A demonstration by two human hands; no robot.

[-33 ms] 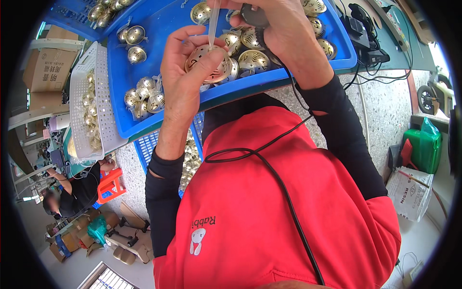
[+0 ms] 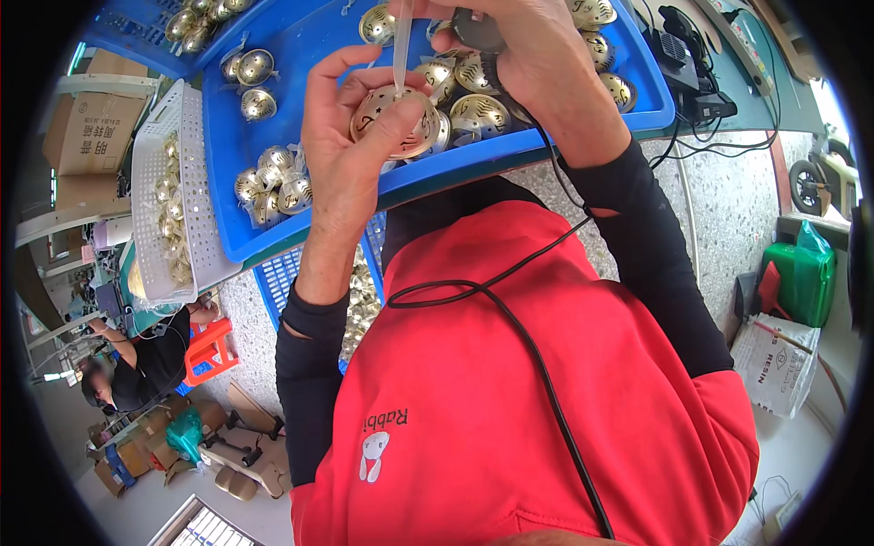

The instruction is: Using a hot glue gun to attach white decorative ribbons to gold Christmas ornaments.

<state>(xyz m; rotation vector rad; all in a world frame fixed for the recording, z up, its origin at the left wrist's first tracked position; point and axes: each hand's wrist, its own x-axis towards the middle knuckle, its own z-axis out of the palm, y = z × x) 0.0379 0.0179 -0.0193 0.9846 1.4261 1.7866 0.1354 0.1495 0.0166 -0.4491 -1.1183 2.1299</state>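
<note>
One brass bell point(image 2: 393, 120) sits clamped in the raised left hand point(image 2: 350, 136); the right hand point(image 2: 537, 55) pinches one pale stick point(image 2: 401, 41) above the blue tray point(image 2: 273, 227), dozens of bells inside.

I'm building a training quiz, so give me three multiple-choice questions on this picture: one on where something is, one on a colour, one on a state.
1. Where is the white basket?
A. left of the blue tray
B. on the floor
C. on the red apron

2. What colour is the tray under the bells?
A. green
B. blue
C. white

3. What is the left hand doing?
A. hanging empty
B. resting flat
C. holding a bell

Answers:
1 A, it sits against the tray's left edge.
2 B, its bare floor shows blue.
3 C, its fingers wrap the brass bell under the right hand and its thin tool.
</note>
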